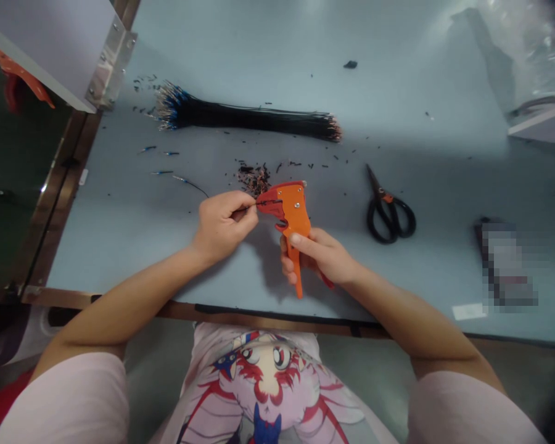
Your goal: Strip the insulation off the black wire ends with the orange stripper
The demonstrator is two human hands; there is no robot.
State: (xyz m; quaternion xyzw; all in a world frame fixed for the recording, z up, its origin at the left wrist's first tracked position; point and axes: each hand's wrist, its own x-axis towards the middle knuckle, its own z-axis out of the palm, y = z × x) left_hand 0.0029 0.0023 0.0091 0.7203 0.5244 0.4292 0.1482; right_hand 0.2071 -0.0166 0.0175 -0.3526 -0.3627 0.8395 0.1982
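Observation:
My left hand (224,225) is pinched shut on a thin black wire (263,203), whose end goes into the jaws of an orange self-adjusting wire stripper (292,206). My right hand (319,256) wraps around the stripper's handles, with the thumb lying across the orange body. Just beyond the tool lies a small heap of cut insulation scraps (254,180). A long bundle of black wires (245,117) with blue-tipped ends at the left lies farther away, out of reach of both hands' current positions.
Black-handled scissors (389,214) lie to the right on the pale blue work mat (120,246). Several loose wires (161,172) and scattered scraps dot the mat. A pixelated object (504,265) sits at the right. A metal-bracketed panel (108,68) stands at the far left corner.

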